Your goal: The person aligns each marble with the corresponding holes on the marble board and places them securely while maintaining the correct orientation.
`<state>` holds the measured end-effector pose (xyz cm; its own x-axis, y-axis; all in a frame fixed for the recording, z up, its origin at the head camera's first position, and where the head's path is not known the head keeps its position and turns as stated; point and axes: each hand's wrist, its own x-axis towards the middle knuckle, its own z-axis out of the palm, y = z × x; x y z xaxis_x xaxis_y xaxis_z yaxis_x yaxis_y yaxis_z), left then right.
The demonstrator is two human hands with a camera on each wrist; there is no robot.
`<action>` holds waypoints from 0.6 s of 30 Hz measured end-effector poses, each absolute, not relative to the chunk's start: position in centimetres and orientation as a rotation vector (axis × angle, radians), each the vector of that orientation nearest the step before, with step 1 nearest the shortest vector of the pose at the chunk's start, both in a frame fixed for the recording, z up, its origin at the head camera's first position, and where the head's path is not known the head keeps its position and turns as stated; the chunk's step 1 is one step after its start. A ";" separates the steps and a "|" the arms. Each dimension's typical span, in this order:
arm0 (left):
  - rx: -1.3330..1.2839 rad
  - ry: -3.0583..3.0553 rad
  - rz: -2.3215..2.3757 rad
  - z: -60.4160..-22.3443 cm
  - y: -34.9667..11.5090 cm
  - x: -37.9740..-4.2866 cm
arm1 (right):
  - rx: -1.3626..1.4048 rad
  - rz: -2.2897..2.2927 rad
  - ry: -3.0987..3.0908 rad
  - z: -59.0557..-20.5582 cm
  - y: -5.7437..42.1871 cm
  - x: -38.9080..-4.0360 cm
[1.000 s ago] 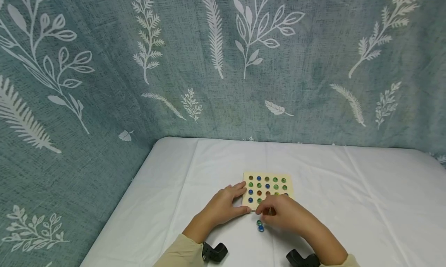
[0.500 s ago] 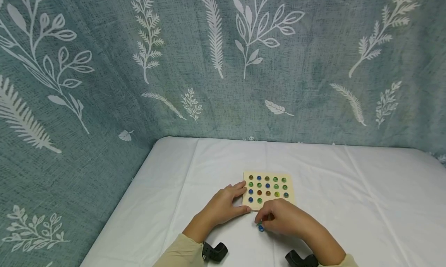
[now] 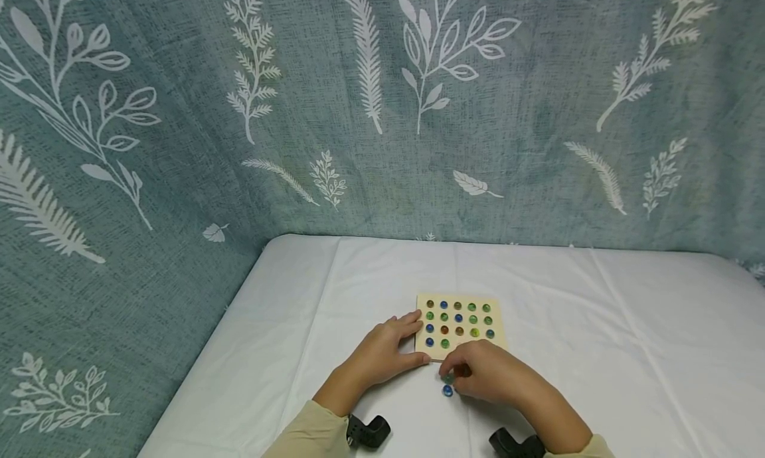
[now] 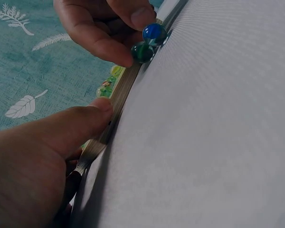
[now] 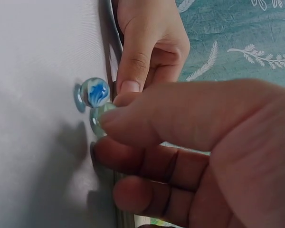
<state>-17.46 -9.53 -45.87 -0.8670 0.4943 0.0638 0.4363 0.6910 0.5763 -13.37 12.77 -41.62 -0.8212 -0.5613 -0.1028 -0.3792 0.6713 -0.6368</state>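
Observation:
My left hand (image 3: 385,352) rests against the near left corner of a pale wooden board (image 3: 499,342). Its fingers lie at the left edge, and the thumb presses the near edge. Glass marbles of several colours sit in rows on the board; my right hand (image 3: 487,372) hides part of the nearest row. Just off the near edge, the right thumb and forefinger pinch a green marble (image 4: 142,53), which the thumb partly covers in the right wrist view. A blue swirled marble (image 5: 96,93) lies on the white cloth beside the green one.
A white cloth (image 3: 335,299) with fold lines covers the table. Behind it and on the left hangs a blue-green curtain (image 3: 358,179) with white leaf prints. Black wrist mounts (image 3: 369,433) stick out by both sleeves.
My right hand has come back from the board's near edge towards the person and taken the green marble between thumb and forefinger. The left hand has stayed in place.

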 end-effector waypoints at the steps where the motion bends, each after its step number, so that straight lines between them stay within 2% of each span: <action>1: 0.773 2.800 0.915 -45.9 -9.5 -17.5 | -0.744 -0.886 2.605 -41.6 12.8 -13.4; 18: 0.804 2.805 0.905 -46.1 -9.7 -17.6 | -0.649 -0.835 2.683 -41.6 12.7 -13.1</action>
<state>-17.60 -9.75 -46.05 -0.8581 0.5078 0.0764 0.4568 0.6868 0.5654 -13.14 12.73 -41.60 -0.8674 -0.4857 -0.1086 -0.3384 0.7355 -0.5870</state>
